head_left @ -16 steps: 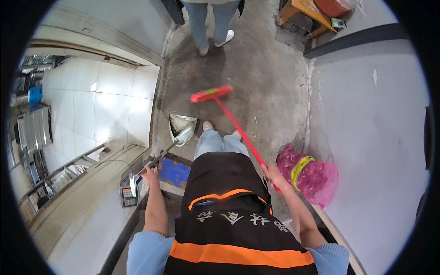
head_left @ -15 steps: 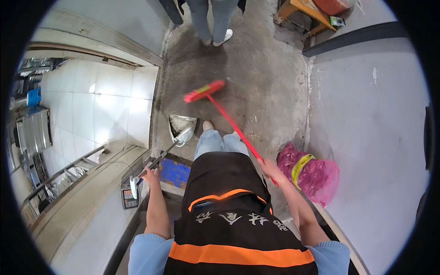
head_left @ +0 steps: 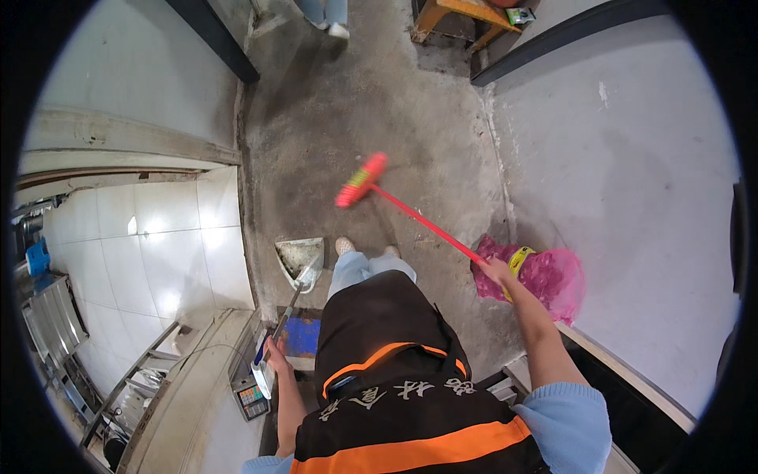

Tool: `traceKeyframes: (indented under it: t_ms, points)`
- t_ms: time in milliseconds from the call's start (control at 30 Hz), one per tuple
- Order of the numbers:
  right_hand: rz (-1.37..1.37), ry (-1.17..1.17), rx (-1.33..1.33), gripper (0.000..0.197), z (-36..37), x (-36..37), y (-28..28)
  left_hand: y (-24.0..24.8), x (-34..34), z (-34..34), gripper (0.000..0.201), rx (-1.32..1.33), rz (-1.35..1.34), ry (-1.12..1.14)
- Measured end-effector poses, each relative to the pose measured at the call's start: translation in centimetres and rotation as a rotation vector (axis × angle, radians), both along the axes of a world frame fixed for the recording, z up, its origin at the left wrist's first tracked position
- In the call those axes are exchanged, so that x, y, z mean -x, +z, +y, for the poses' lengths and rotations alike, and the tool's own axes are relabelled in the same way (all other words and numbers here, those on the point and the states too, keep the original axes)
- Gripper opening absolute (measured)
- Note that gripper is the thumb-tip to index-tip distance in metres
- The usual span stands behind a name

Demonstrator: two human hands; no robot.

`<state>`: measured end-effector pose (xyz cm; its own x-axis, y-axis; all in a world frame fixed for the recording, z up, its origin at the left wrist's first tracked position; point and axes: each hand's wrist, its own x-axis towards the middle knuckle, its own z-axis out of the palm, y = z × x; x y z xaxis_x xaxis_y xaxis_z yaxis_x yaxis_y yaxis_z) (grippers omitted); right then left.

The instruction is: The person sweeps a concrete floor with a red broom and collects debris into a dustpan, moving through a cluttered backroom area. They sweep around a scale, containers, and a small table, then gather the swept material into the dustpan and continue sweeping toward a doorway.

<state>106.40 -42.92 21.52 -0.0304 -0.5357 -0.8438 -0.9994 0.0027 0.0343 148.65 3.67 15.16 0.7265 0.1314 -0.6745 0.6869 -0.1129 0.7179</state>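
A long-handled red broom reaches out from my right hand, whose fingers are wrapped round the upper part of the stick. Its red head, slightly blurred, is low over the grey concrete floor, ahead of my feet. My left hand grips the grey handle of a dustpan. The whitish pan rests on the floor left of my shoes, its inside dirty with grey debris. Beside my left hand is a scale with a keypad.
A pink plastic bag with a yellow band sits against the right wall. A blue worn board lies near the dustpan handle. Ahead, another person's legs show. A wooden stand is at the far right; white tiles lie left.
The broom head has swung closer to me and tilted more steeply. My right arm reaches further forward. The view has shifted, and the other person has moved further off.
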Motion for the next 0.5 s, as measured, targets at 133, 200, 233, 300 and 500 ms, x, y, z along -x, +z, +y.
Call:
traceKeyframes:
  t_ms: [133,200,233,300,500]
  points:
    - [0.201,-0.024,0.283,0.046,-0.6,9.1,4.6,0.6,-1.9,-2.4,0.025,-0.011,-0.053,0.067]
    - [0.119,-0.101,0.295,0.044,-1.3,9.6,6.7,1.0,-3.5,-3.9,0.021,-0.037,-0.061,0.067]
    - [0.145,-0.156,0.272,0.043,-1.9,9.0,7.6,1.3,-4.3,-4.9,0.021,-0.035,-0.051,0.028]
    - [-0.021,-0.338,0.223,0.041,-3.8,6.7,8.6,1.9,-5.9,-7.0,0.021,-0.095,-0.015,0.062]
    - [-0.517,-0.575,0.245,0.039,-15.8,-4.2,4.2,4.4,-7.6,-15.6,0.025,0.152,-0.093,-0.100]
